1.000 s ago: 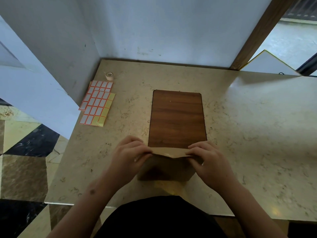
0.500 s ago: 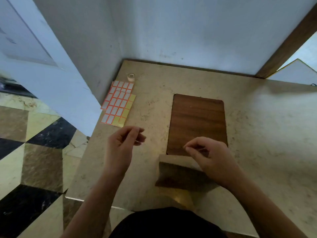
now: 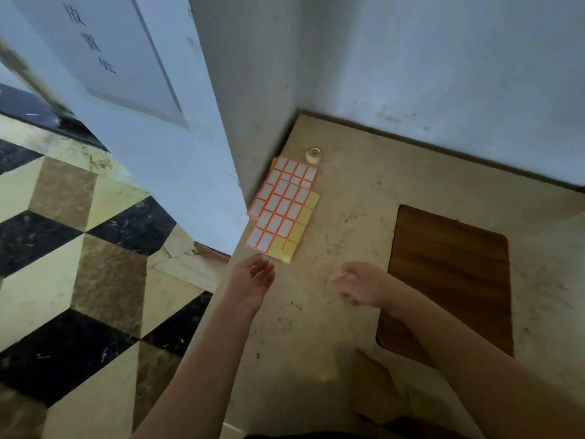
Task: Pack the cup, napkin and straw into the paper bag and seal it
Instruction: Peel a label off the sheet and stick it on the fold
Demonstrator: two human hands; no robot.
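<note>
The brown paper bag [image 3: 380, 384] stands at the table's near edge, its top folded over, partly hidden behind my right forearm. My left hand [image 3: 253, 277] hovers just below the sheets of orange-framed stickers [image 3: 283, 207], fingers loosely curled and holding nothing. My right hand [image 3: 361, 285] is blurred, to the right of the left hand and left of the wooden board [image 3: 449, 277]; it looks empty with fingers apart. Cup, napkin and straw are not visible.
A small roll of tape [image 3: 314, 153] sits behind the sticker sheets near the wall corner. The marble table [image 3: 348, 191] meets walls at the back and left. Its left edge drops to a checkered floor [image 3: 79, 248].
Both hands have let go of the bag's folded top and moved left and forward toward the sticker sheets. The view has swung left.
</note>
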